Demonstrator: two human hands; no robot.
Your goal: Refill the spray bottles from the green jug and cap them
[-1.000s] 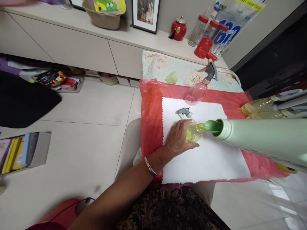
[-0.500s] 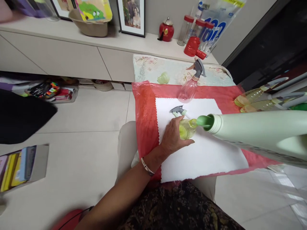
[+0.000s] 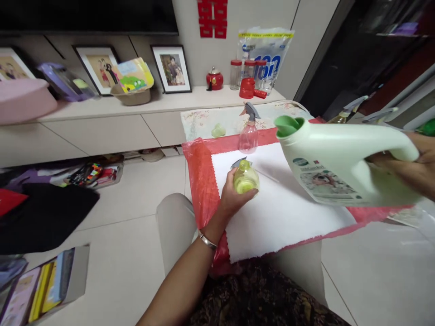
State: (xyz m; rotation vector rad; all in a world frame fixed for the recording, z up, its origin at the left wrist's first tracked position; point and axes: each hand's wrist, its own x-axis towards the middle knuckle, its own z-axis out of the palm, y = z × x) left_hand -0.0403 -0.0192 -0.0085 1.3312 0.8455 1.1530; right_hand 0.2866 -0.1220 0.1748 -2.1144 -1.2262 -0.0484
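My left hand (image 3: pixel 234 192) is wrapped round a clear yellow spray bottle (image 3: pixel 247 180) with its top off and some yellow liquid inside. Its grey spray head (image 3: pixel 239 162) lies just behind it, partly hidden, with a thin tube trailing over the white sheet (image 3: pixel 282 226). At the right, my right hand (image 3: pixel 414 158) grips the handle of a large pale green detergent jug (image 3: pixel 326 154), held in the air and tilted a little, its green spout apart from the bottle. Behind the sheet stands a pink spray bottle (image 3: pixel 249 136) with its sprayer on.
A pale green cap (image 3: pixel 218 131) lies on the floral cloth (image 3: pixel 199 122) at the back. Red plastic (image 3: pixel 204 181) covers the table under the sheet. More yellow spray bottles (image 3: pixel 343 113) stand at the right. The shelf behind bears jars (image 3: pixel 235 74) and a red pot (image 3: pixel 215 80).
My right hand has lifted the jug away from the bottle's mouth and turned it more level. My left hand now holds the bottle more upright. The view has tipped up.
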